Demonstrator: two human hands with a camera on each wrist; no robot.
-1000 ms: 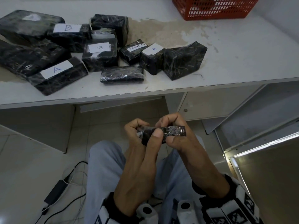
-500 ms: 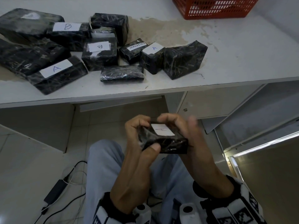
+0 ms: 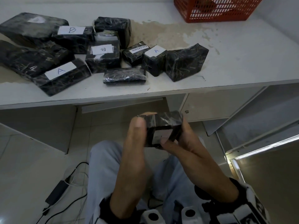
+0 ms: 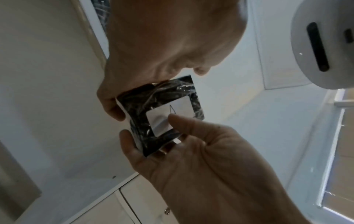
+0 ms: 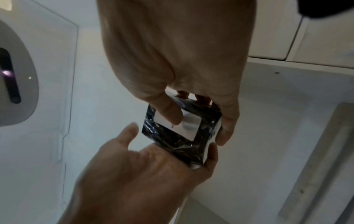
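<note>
A small black parcel (image 3: 163, 125) is held up in front of the worktop (image 3: 242, 54), lower than its edge. The left hand (image 3: 134, 146) has its grip clamped on the parcel, with its thumb on the white label (image 4: 161, 118). The right hand (image 3: 182, 143) has its grip clamped on it too. More black parcels (image 3: 124, 75) lie on the worktop.

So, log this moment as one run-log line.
left hand: grips small black parcel, thumb on white label | right hand: holds its other side | doing: label check
</note>
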